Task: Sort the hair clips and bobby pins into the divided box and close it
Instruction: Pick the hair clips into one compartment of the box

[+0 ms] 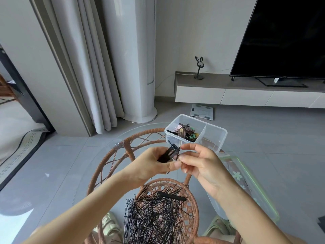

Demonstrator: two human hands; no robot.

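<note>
My left hand (153,164) grips a bunch of black hair clips (171,152) above the glass table. My right hand (198,161) pinches the top of that bunch with thumb and forefinger, where a thin bobby pin sticks out. Just behind the hands stands the clear divided box (218,136); its far left compartment holds brown, black and green hair clips (186,132), and the right compartment looks bare. A big heap of black bobby pins (153,215) lies on the glass near me, with one long black clip (172,196) on top.
The box's clear lid with a green rim (249,180) lies at the right, partly under my right forearm. The round glass top rests on a wicker frame (112,161). A TV, low cabinet, scale and curtain stand beyond the table.
</note>
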